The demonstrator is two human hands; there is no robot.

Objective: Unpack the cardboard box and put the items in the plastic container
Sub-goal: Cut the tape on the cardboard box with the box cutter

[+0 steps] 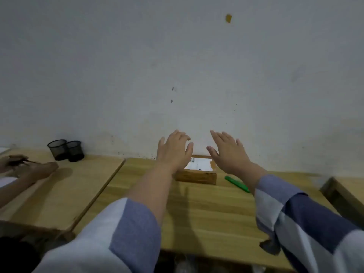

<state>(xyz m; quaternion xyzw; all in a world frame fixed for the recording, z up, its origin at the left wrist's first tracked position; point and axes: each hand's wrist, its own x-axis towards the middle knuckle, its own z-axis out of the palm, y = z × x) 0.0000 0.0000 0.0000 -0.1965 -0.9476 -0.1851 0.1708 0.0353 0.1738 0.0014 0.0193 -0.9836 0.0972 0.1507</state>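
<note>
Both arms stretch forward over the wooden worktop toward the wall. The left hand hangs above the left end of the cardboard box, its fingers spread and gently bent, with nothing in its grip. The right hand hangs above the box's right end, at about three o'clock from the left hand, fingers straight and fanned, its grip wide and holding nothing as well. I cannot tell whether either palm touches the box.

The box sits at the worktop's far edge, close to the wall, at twelve o'clock from the person; a white label shows on its top between the two hands. A green pen-like object lies on the worktop at about four o'clock from the box, partly under the right forearm.

On the neighbouring worktop at nine o'clock stand two black mesh cups, touching, and another person's hand rests there.
</note>
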